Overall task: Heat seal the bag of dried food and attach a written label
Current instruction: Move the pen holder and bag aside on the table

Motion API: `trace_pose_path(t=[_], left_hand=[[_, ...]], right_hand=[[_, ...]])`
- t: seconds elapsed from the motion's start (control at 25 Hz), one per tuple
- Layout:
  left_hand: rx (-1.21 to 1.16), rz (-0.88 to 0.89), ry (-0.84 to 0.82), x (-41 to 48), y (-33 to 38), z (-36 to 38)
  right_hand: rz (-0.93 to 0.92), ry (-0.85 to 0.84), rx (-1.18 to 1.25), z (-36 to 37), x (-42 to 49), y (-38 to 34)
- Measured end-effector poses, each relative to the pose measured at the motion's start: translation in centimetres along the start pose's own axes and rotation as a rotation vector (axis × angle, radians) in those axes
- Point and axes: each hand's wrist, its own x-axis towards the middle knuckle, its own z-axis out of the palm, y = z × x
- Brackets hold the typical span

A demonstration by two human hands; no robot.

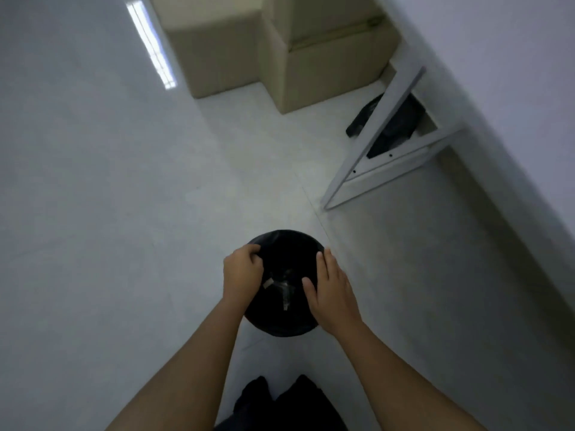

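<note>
A round black bin [281, 321] lined with a black bag stands on the white floor below me. Both my hands are over its mouth. My left hand [242, 275] has curled fingers at the left rim, and a small pale scrap [268, 283] shows at its fingertips. My right hand [331, 290] hovers over the right rim with straight fingers and holds nothing. Pale scraps [284, 293] lie inside the bin. No bag of dried food, sealer or label is in view.
Beige cardboard boxes [311, 57] stand at the back. A white table frame [382, 154] stands at the right along the wall, with a black bag [395, 126] under it. My dark-clad feet [280, 402] show at the bottom edge.
</note>
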Motion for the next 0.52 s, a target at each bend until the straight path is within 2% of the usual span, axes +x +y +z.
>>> trace_pose_path(t=[0.2, 0.32, 0.4, 0.52], left_hand=[[-0.171, 0.112, 0.121, -6.9, 12.2, -12.2], [-0.216, 0.219, 0.199, -11.2, 19.6, -17.9], [-0.198, 0.348, 0.179, -15.0, 24.9, -20.2], [-0.119, 0.590, 0.057, -20.7, 32.1, -19.5]], right_hand=[[-0.036, 0.152, 0.164, -15.1, -5.7, -8.5], [-0.129, 0.272, 0.208, -23.7, -9.7, -12.0], [-0.141, 0.372, 0.237, -29.4, -13.3, -12.7], [-0.047, 0.568, 0.260, -36.2, -18.9, -10.0]])
